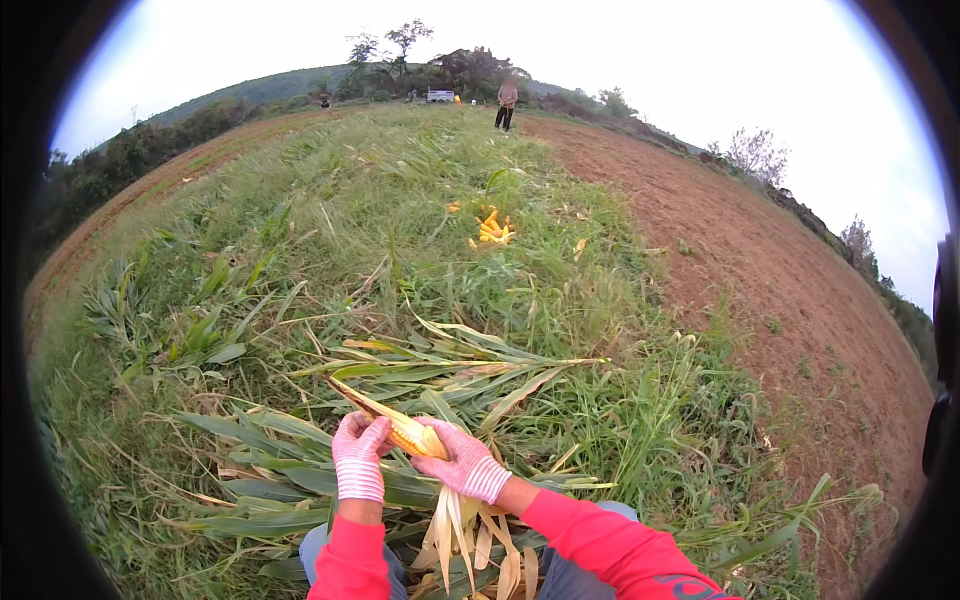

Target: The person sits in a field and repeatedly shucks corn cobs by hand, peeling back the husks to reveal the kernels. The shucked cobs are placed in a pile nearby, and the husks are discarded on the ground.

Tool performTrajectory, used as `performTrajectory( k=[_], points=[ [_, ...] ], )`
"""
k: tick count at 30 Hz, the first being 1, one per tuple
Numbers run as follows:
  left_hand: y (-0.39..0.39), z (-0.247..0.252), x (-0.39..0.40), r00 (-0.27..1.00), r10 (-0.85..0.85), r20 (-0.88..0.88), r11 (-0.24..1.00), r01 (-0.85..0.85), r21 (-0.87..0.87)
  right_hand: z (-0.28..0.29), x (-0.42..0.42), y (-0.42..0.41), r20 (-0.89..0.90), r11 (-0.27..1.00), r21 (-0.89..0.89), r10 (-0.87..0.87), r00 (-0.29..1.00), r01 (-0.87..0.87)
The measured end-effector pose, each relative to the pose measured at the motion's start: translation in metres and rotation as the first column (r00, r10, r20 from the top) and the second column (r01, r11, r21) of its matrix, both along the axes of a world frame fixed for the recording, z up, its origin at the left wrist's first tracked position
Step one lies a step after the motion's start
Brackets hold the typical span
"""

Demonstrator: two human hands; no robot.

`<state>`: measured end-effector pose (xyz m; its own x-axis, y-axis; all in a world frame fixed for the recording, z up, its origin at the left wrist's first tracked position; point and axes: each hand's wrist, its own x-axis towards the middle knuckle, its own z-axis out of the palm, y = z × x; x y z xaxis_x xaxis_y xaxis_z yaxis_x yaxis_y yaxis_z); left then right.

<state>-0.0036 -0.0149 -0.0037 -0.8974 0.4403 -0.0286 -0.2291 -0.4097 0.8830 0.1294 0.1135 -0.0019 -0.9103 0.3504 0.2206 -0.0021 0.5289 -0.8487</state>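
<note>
A partly husked ear of corn (415, 436) lies slantwise between my two gloved hands, its yellow kernels showing along the near side. My right hand (460, 459) is closed around its lower end, over folded-back husk. At the husk still covering the upper part, my left hand (363, 448) pinches with thumb and fingers. Pale peeled husk strips (457, 529) hang below my right hand between my knees. Cut corn stalks with long green leaves (289, 472) lie under and beyond both hands.
A small heap of husked corn ears (493, 227) sits ahead in the grass. Another corn stalk (480, 365) lies crosswise just beyond my hands. Bare tilled soil (720, 247) borders the grass on the right. Far off stand a person (506, 103) and a pale vehicle (440, 96).
</note>
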Motion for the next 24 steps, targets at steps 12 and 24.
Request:
performTrajectory(
  k=[12,24],
  points=[
    [0.014,0.014,0.088,0.567,-0.756,-0.327,0.643,0.551,-0.531,-0.018,-0.022,0.060,0.110,0.147,-0.976,-0.291,0.950,0.158],
    [-0.007,0.042,0.035,0.806,-0.567,-0.169,0.802,0.494,-0.336,0.010,-0.010,0.042,-0.074,0.572,-0.819,-0.187,0.980,0.048]
  ],
)
